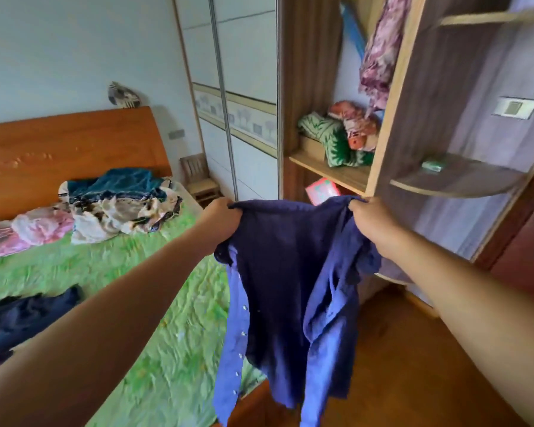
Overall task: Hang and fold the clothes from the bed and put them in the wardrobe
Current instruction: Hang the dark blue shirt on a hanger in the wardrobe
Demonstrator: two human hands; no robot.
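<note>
A dark blue button shirt (pixel 284 272) hangs in the air between my hands, over the bed's corner and the wooden floor. My left hand (pixel 221 218) grips its top edge on the left, and my right hand (pixel 372 223) grips the top edge on the right. The bed (pixel 142 272) with a green sheet lies to the left. On it sit a heap of patterned and teal clothes (pixel 121 201), pink clothes (pixel 28 232) and a dark garment (pixel 22 322). The wardrobe (pixel 330 171) stands open ahead, with folded green and red cloth (pixel 339 134) on its shelf.
White sliding wardrobe doors (pixel 244 103) stand behind the bed. A small wooden chair (pixel 199 180) sits by them. Rounded corner shelves (pixel 463 180) jut out on the right, one carrying a small green packet (pixel 432 165). A purple patterned garment (pixel 379 50) hangs inside. A dark red door (pixel 530 257) is at far right.
</note>
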